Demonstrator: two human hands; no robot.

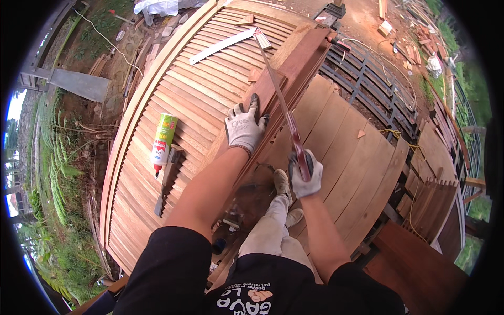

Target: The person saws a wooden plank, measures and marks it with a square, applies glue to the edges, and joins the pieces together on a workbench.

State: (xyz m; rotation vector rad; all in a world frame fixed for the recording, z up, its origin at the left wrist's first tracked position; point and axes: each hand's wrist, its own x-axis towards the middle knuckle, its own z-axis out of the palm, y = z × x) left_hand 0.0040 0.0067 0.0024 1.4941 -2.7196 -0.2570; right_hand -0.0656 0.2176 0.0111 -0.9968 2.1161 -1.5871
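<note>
My left hand (245,125), in a white glove with dark fingertips, lies with its fingers apart on a reddish-brown wooden board (272,88), pressing it from above. The board rests on a large slatted wooden panel (181,97). My right hand (306,176), gloved too, is wrapped around the reddish-brown handle of a handsaw (292,128). Its long narrow blade, seen almost edge-on, points away from me across the board's far end. Beyond the board lies a try square (223,46) with a metal blade.
On the slats to the left are a green and white glue bottle (165,137) with a red tip and a chisel-like tool (169,178). Small wood offcuts (244,20) lie about. Wide planks (336,142) and a dark metal grid (370,79) are on the right. Plants (55,173) grow at the left.
</note>
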